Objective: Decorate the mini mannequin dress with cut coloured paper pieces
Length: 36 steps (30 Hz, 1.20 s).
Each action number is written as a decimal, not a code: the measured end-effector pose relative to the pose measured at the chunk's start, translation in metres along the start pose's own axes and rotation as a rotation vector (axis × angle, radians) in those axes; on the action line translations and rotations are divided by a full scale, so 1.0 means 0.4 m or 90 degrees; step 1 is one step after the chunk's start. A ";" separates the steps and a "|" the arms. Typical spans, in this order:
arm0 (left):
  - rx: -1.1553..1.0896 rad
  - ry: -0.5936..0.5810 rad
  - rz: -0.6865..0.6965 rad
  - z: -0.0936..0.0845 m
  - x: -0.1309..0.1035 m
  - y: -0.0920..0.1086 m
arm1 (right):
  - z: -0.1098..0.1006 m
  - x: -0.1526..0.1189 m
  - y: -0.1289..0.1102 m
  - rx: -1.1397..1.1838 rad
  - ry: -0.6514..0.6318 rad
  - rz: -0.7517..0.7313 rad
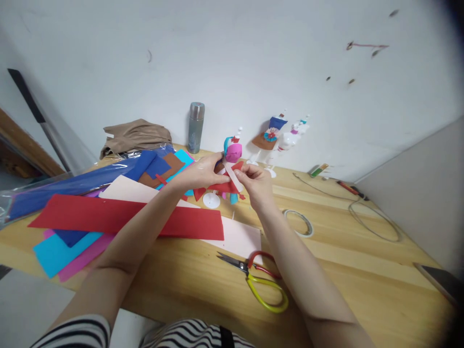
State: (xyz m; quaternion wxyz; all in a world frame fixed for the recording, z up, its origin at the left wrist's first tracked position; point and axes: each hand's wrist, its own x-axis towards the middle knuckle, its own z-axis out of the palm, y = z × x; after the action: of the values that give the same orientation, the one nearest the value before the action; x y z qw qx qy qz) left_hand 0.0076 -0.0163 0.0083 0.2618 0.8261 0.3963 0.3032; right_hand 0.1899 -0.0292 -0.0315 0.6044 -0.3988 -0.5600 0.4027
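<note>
A small dress form stands on a round white base, dressed in a magenta top [233, 152] and a red skirt [226, 186]. My left hand [205, 171] is at its left side, thumb and fingers closed around the skirt at the waist. A narrow pale strip [234, 178] slants across the front of the skirt. Between thumb and forefinger, my right hand [258, 184] pinches this strip near its lower end. Small turquoise and red scraps [234, 198] show under the skirt. The back of the dress form is hidden.
Scissors [250, 270] with red and yellow handles lie in front, near a tape roll [299, 223]. Coloured sheets [126, 215] cover the left side. A thermos [196, 128], two dressed forms [266, 140], a brown cloth [136, 135] and a cable [373, 232] lie farther back.
</note>
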 end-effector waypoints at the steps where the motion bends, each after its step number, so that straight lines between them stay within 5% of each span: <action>1: 0.004 -0.001 -0.004 0.000 0.000 0.000 | 0.001 0.000 0.001 -0.008 0.007 -0.005; 10: 0.022 -0.043 -0.015 -0.012 0.001 0.003 | 0.008 -0.002 -0.004 -0.017 0.021 -0.010; 13: 0.008 -0.066 -0.019 -0.038 -0.006 0.008 | 0.006 -0.005 -0.008 -0.016 0.014 0.000; 18: 0.065 0.019 -0.085 -0.097 -0.033 0.013 | 0.004 -0.008 -0.013 -0.011 0.002 0.013; 21: 0.041 -0.035 -0.110 -0.113 -0.049 0.022 | 0.005 -0.010 -0.015 -0.011 -0.006 0.005; 26: 0.039 -0.166 -0.133 -0.091 -0.046 0.028 | 0.001 -0.016 -0.021 -0.003 -0.029 -0.001; 36: 0.058 -0.170 -0.104 -0.070 -0.024 -0.007 | -0.006 -0.019 -0.026 -0.014 -0.045 0.011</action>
State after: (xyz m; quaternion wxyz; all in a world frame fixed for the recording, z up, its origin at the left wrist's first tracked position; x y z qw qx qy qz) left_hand -0.0187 -0.0173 0.0226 0.2986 0.8349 0.4373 0.1500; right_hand 0.1923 -0.0400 -0.0246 0.5760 -0.3959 -0.5821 0.4155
